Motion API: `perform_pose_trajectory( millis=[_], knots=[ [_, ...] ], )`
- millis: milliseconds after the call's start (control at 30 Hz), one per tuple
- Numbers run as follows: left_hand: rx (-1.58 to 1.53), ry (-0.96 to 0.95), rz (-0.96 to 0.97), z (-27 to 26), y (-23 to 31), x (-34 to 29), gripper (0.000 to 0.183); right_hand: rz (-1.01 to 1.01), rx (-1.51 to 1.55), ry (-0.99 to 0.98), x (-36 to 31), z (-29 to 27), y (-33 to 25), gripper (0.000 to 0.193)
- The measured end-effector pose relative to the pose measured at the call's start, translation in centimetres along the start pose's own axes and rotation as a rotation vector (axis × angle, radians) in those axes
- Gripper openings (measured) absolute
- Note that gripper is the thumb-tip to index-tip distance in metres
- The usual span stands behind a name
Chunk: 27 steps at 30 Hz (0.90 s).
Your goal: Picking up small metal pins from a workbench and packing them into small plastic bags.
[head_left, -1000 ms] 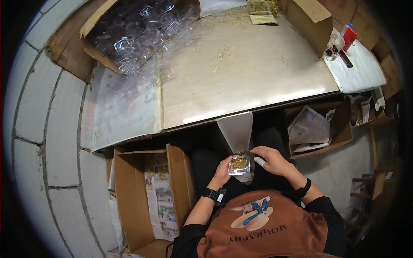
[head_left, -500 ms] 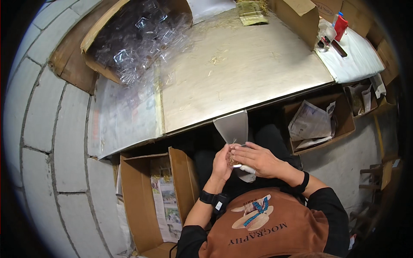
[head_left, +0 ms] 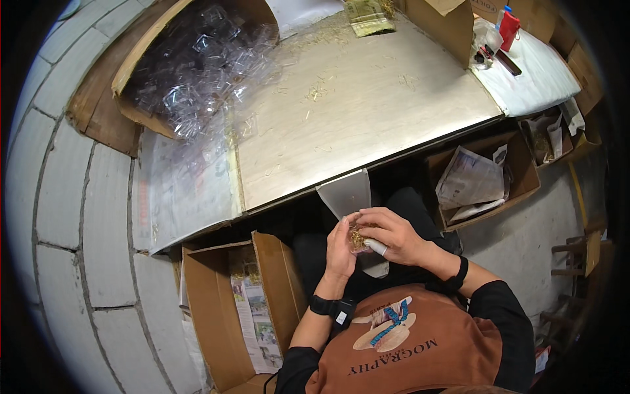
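Observation:
Above my lap, a small clear plastic box (head_left: 358, 248) sits between my two hands, with thin gold-coloured pieces (head_left: 357, 235) inside. My left hand (head_left: 340, 253) is closed around the box's left side. From the right, my right hand (head_left: 396, 236) curls its fingers over the far side of the box, and its thumb wears a white cover (head_left: 376, 246). The fingers hide much of the box. Behind the hands, a whitish sheet (head_left: 346, 193) slopes down from the table's front edge toward my lap.
Loose gold pieces lie scattered on the table (head_left: 367, 105). A tipped cardboard box (head_left: 121, 88) at the far left spills clear plastic boxes (head_left: 203, 85). Open cartons stand below the table at left (head_left: 275, 276) and right (head_left: 525, 174). A red bottle (head_left: 508, 31) stands at the far right.
My right hand's fingers have lifted and curled from lying flat over the plastic box, so more of the gold pieces shows. The whole view has shifted slightly.

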<state>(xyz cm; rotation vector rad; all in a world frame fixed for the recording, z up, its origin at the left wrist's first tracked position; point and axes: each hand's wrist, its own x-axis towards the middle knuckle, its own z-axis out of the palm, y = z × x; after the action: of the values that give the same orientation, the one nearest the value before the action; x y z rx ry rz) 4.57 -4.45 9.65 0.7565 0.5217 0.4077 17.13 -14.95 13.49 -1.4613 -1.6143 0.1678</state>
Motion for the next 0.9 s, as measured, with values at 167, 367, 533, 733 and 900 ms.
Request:
perform_pose_trajectory(
  millis=[167, 367, 533, 733, 900],
  knots=[
    [0.022, 0.042, 0.028, -0.1, -0.7, 0.0, 0.036, 0.001, -0.026, 0.009, 0.1, 0.4, 0.4, 0.029],
    [-0.001, -0.028, -0.011, -0.5, -0.5, -0.1, 0.034, -0.042, 0.123, -0.124, -0.2, -0.4, 0.7, 0.029],
    [-0.02, 0.059, -0.025, 0.1, -0.1, -0.3, 0.033, 0.059, 0.221, 0.027, 0.1, -0.8, 0.6, 0.037],
    [-0.018, 0.106, -0.038, -0.9, 0.0, -0.5, 0.027, 0.156, 0.048, -0.1, -0.2, -2.7, 0.9, 0.074],
    [-0.107, 0.041, -0.024, -0.2, -0.3, -0.7, 0.025, 0.267, -0.185, -0.357, -1.3, -0.9, 0.7, 0.073]
  ],
)
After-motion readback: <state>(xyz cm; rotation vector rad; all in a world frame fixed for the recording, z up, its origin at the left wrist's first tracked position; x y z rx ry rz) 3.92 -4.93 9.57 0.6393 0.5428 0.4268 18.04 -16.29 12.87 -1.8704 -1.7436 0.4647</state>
